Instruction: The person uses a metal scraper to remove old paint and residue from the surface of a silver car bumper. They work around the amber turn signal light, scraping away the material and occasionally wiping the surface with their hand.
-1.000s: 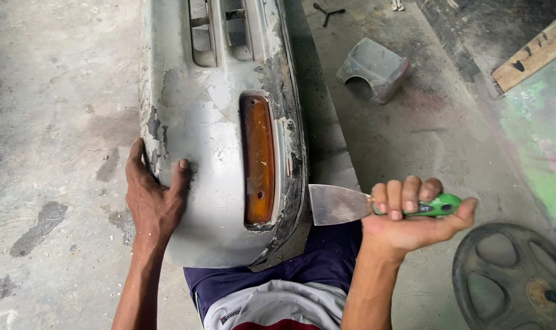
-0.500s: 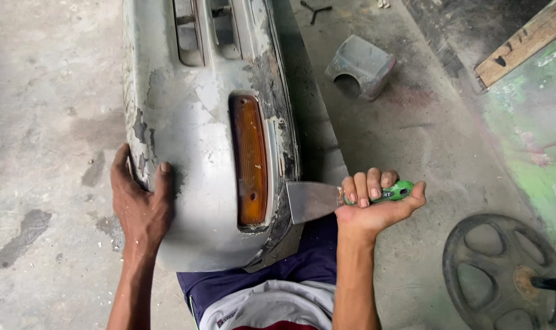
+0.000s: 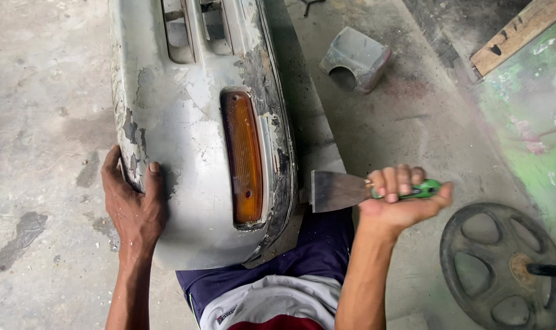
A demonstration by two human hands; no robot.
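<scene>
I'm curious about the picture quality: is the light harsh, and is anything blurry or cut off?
Head view: soft, even light, no hard shadows or glare; the grey bumper, left hand and the scraper in the right hand look sharp; the bumper's far end and the dark wheel disc run off frame.

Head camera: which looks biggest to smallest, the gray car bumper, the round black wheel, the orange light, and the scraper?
1. Bumper, by far the biggest.
2. Black wheel.
3. Orange light and scraper look about equally long; the right hand hides part of the scraper's handle, so I won't rank them.
</scene>
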